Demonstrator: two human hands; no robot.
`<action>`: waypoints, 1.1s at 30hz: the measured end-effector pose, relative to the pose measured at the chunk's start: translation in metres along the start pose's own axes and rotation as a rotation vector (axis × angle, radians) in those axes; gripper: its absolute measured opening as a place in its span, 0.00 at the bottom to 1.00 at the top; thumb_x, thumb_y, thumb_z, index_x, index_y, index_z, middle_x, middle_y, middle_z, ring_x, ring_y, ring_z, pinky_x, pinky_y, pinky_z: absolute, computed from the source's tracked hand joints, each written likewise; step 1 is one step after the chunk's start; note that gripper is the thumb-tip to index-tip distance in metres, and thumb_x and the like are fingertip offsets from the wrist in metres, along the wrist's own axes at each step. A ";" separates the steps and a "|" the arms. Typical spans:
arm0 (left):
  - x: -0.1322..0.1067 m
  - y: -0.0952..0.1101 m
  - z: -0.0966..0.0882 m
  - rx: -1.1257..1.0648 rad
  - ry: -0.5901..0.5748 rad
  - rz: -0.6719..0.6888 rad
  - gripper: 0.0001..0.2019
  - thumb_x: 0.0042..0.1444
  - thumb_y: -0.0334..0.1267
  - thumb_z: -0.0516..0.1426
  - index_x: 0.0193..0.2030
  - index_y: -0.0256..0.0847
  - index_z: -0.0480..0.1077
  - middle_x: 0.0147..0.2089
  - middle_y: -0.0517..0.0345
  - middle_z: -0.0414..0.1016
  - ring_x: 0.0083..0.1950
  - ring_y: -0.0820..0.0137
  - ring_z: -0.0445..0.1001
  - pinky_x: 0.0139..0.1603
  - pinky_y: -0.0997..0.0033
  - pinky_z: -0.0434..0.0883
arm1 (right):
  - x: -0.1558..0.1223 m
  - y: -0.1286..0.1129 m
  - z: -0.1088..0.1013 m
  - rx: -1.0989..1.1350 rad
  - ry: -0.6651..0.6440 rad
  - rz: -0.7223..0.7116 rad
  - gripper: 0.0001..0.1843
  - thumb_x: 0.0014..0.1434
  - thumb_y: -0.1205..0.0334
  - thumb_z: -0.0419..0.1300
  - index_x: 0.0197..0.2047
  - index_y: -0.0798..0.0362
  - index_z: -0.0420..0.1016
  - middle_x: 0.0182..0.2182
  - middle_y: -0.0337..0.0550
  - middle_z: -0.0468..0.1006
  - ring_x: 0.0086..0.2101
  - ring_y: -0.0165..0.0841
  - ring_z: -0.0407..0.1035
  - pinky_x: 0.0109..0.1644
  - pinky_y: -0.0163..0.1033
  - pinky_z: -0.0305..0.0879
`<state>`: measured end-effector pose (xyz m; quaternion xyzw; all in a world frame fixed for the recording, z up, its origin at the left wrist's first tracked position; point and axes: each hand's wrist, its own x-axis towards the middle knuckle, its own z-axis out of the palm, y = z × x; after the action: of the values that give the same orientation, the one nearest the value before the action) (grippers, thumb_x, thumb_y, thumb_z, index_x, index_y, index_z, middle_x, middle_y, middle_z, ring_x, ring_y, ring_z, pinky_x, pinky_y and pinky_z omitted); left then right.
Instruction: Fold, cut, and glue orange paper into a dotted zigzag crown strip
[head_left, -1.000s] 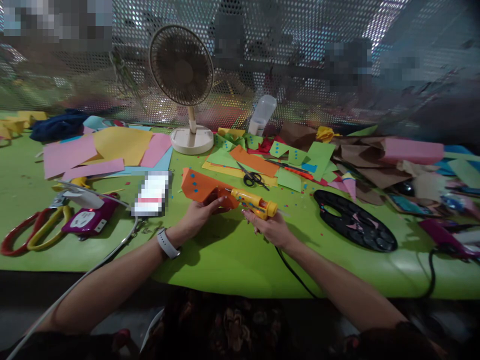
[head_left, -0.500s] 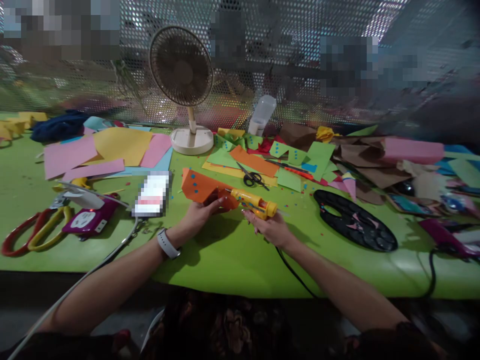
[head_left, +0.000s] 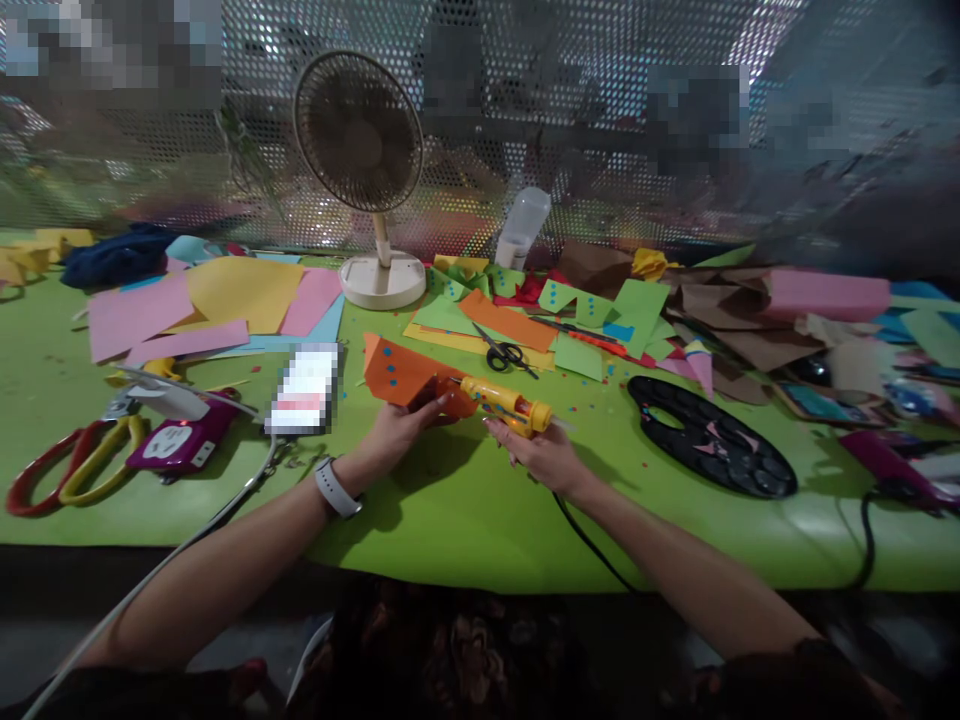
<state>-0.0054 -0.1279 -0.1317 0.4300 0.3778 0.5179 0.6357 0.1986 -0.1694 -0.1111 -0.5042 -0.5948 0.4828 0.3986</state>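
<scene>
Almost nothing has shifted over the last second. The left hand [head_left: 401, 430] still pinches the near edge of the orange paper [head_left: 396, 373], thumb on top and fingers curled beneath. The right hand [head_left: 541, 455] stays wrapped round the grip of the yellow glue gun [head_left: 504, 402] from below. Gun and paper sit where they were, low over the green table [head_left: 465, 510], in front of the person and just beyond both wrists. Only the view has dipped a touch.

My reading: the gluing is paused or going very slowly. It looks like a held position, nozzle end turned left toward the fold.

Hard to make out:
- The nozzle tip meets the orange fold in a dark patch, so I cannot tell whether it touches the paper or stops just short.
- The trigger finger is tucked under the gun body, so I cannot say whether it is squeezing.
- No glue bead shows.
- The blue dots on the paper are too small to say if they are stuck down or loose.
- The gun's black cord [head_left: 592, 545] drops off the table edge and is lost in shadow.
- The wristwatch [head_left: 330, 487] face is turned away.
- The flat thing by the left forearm [head_left: 304, 388] is blurred out — likely a phone.
- Black-handled scissors [head_left: 504, 355] lie just beyond the gun, and a dark palette [head_left: 712, 440] lies well to the right.
</scene>
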 end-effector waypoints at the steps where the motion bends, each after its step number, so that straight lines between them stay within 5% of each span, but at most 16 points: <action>1: 0.000 0.000 0.000 0.000 0.004 0.000 0.16 0.46 0.39 0.69 0.42 0.39 0.75 0.51 0.48 0.79 0.52 0.55 0.78 0.49 0.51 0.78 | 0.000 0.000 0.000 0.000 0.001 -0.002 0.23 0.52 0.50 0.66 0.46 0.57 0.80 0.30 0.47 0.79 0.21 0.27 0.64 0.20 0.35 0.67; 33: -0.001 0.001 0.001 0.030 0.043 -0.006 0.17 0.44 0.40 0.70 0.40 0.38 0.76 0.50 0.48 0.80 0.51 0.54 0.77 0.50 0.51 0.78 | 0.001 0.007 0.000 0.004 0.015 -0.046 0.21 0.55 0.52 0.64 0.48 0.56 0.79 0.27 0.44 0.78 0.19 0.26 0.61 0.20 0.35 0.64</action>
<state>-0.0049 -0.1293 -0.1302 0.4271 0.4003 0.5195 0.6224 0.1996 -0.1683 -0.1179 -0.4930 -0.6022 0.4712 0.4151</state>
